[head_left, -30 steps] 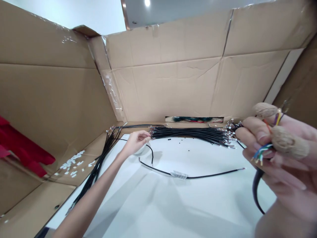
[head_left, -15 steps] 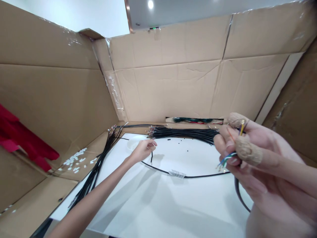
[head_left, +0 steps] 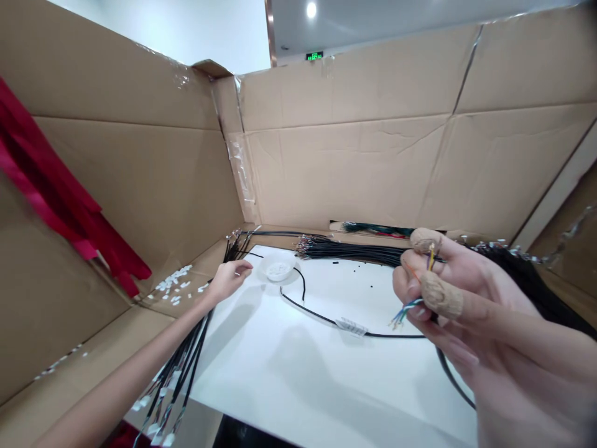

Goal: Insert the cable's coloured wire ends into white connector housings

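Observation:
My right hand point(head_left: 466, 305), its fingertips wrapped in tan coverings, pinches the end of a black cable point(head_left: 394, 336) whose thin coloured wires point(head_left: 407, 311) fan out. Blue, green, white, orange, yellow and purple strands show. The cable loops below that hand and crosses the white table, with a printed white label point(head_left: 352, 326) on it. Just left of a small, clear round dish point(head_left: 278, 269) holding tiny white pieces, my left hand point(head_left: 230, 279) has thumb and fingertips together. Whatever they may hold is too small to see.
Black cable bundles lie at the back point(head_left: 354, 250), along the table's left side point(head_left: 198, 348) and at right point(head_left: 527, 274). White pieces point(head_left: 172, 285) are scattered on cardboard at left. Cardboard walls point(head_left: 345, 168) enclose the table point(head_left: 326, 379); red ribbons point(head_left: 69, 193) hang left.
My left hand has moved left, away from the dish, which now shows fully. My right hand keeps its pinch on the cable's wires. The camera view has turned slightly left.

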Tool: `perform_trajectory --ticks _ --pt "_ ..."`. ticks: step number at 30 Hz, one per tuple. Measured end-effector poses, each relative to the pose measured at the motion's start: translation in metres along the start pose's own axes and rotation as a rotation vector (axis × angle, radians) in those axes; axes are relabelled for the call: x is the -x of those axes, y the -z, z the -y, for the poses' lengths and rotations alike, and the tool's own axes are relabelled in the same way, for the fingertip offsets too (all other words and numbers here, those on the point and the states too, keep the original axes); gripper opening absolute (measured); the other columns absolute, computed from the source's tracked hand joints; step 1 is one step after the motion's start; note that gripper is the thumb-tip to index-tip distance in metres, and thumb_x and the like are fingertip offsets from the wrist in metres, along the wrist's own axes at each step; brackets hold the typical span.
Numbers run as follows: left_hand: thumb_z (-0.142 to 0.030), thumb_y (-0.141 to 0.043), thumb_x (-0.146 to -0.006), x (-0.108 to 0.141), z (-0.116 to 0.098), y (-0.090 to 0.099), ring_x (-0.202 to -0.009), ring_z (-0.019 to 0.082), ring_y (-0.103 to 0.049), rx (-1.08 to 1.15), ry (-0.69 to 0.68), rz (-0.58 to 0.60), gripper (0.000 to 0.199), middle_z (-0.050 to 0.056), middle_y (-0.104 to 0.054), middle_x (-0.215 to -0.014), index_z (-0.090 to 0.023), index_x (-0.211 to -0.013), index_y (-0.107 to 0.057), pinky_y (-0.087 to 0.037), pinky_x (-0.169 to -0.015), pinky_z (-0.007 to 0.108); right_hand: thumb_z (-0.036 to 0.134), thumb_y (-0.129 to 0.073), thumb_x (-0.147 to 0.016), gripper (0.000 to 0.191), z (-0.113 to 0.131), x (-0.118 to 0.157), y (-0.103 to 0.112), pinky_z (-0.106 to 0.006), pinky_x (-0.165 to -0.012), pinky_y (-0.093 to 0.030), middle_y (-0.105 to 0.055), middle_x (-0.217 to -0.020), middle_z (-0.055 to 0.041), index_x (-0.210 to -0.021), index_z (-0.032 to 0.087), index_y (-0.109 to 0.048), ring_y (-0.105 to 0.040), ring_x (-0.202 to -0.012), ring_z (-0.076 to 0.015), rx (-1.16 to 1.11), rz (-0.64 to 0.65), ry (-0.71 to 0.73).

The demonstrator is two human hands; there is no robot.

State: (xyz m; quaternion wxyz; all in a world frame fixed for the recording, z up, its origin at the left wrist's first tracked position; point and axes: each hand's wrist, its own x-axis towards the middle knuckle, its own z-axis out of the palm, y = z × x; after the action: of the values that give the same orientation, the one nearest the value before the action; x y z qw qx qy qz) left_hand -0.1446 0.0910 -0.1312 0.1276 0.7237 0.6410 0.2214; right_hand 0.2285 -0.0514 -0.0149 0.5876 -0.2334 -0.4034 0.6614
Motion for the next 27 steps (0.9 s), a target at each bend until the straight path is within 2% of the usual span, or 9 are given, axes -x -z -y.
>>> perform_trajectory --ticks 3,6,10,14,16,20,27 --pt "-0.034 -0.061 -0.094 -0.017 0.010 0.000 -0.105 0.026 -0.065 -0.025 -0.015 0.010 0.033 0.010 -0.063 -0.125 -0.017 -0.123 -0.061 -0.057 -0.088 0.046 0.039 -0.090 -0.059 0.047 -0.004 -0.006 -0.009 -0.027 -0.037 -0.043 -0.063 -0.070 -0.0029 -0.098 0.031 -0.064 -0.061 -0.063 -0.0228 0.004 0.008 0.016" --pt "-0.033 -0.061 -0.094 -0.042 0.008 -0.013 -0.106 0.025 -0.065 -0.049 -0.065 0.074 0.033 0.010 -0.062 -0.126 -0.017 -0.124 -0.060 -0.056 -0.088 0.046 0.043 -0.089 -0.058 0.052 -0.008 -0.010 -0.018 -0.028 -0.040 -0.047 -0.064 -0.070 -0.0031 -0.100 0.029 -0.063 -0.063 -0.067 -0.0241 0.010 0.010 0.032" --pt "-0.033 -0.061 -0.095 -0.079 -0.001 -0.037 -0.105 0.025 -0.065 -0.077 -0.141 0.233 0.032 0.010 -0.062 -0.127 -0.018 -0.123 -0.061 -0.057 -0.088 0.045 0.038 -0.090 -0.059 0.047 -0.012 -0.008 -0.020 -0.024 -0.037 -0.044 -0.062 -0.067 -0.0018 -0.096 0.027 -0.062 -0.060 -0.061 -0.0202 0.024 0.005 0.040" --pt "-0.033 -0.062 -0.094 -0.103 -0.006 -0.050 -0.105 0.025 -0.065 -0.108 -0.173 0.364 0.034 0.010 -0.062 -0.126 -0.017 -0.124 -0.060 -0.057 -0.087 0.045 0.021 -0.086 -0.065 0.033 -0.008 -0.002 -0.012 -0.014 -0.034 -0.034 -0.060 -0.064 0.0000 -0.086 0.022 -0.061 -0.050 -0.051 -0.0098 0.014 0.034 -0.002" --pt "-0.033 -0.062 -0.094 -0.109 -0.007 -0.052 -0.105 0.026 -0.065 -0.125 -0.169 0.400 0.035 0.010 -0.062 -0.127 -0.017 -0.124 -0.060 -0.057 -0.086 0.045 0.016 -0.084 -0.068 0.030 -0.004 -0.001 -0.008 -0.010 -0.035 -0.034 -0.059 -0.063 0.0006 -0.084 0.019 -0.060 -0.049 -0.049 -0.0066 -0.003 0.047 -0.006" --pt "-0.033 -0.062 -0.093 -0.115 -0.008 -0.049 -0.106 0.026 -0.065 -0.175 -0.140 0.426 0.035 0.010 -0.062 -0.127 -0.016 -0.124 -0.060 -0.057 -0.087 0.045 0.015 -0.086 -0.066 0.035 -0.001 -0.006 -0.004 -0.007 -0.034 -0.037 -0.060 -0.063 0.0009 -0.085 0.018 -0.058 -0.052 -0.050 -0.0060 -0.039 0.054 0.010" --pt "-0.034 -0.062 -0.093 -0.108 -0.021 -0.047 -0.106 0.028 -0.065 -0.230 -0.103 0.423 0.035 0.009 -0.063 -0.125 -0.015 -0.123 -0.061 -0.057 -0.087 0.046 0.010 -0.089 -0.061 0.044 -0.020 -0.013 -0.007 -0.007 -0.035 -0.039 -0.062 -0.064 0.0032 -0.084 0.018 -0.052 -0.056 -0.052 -0.0065 -0.134 0.167 -0.109"
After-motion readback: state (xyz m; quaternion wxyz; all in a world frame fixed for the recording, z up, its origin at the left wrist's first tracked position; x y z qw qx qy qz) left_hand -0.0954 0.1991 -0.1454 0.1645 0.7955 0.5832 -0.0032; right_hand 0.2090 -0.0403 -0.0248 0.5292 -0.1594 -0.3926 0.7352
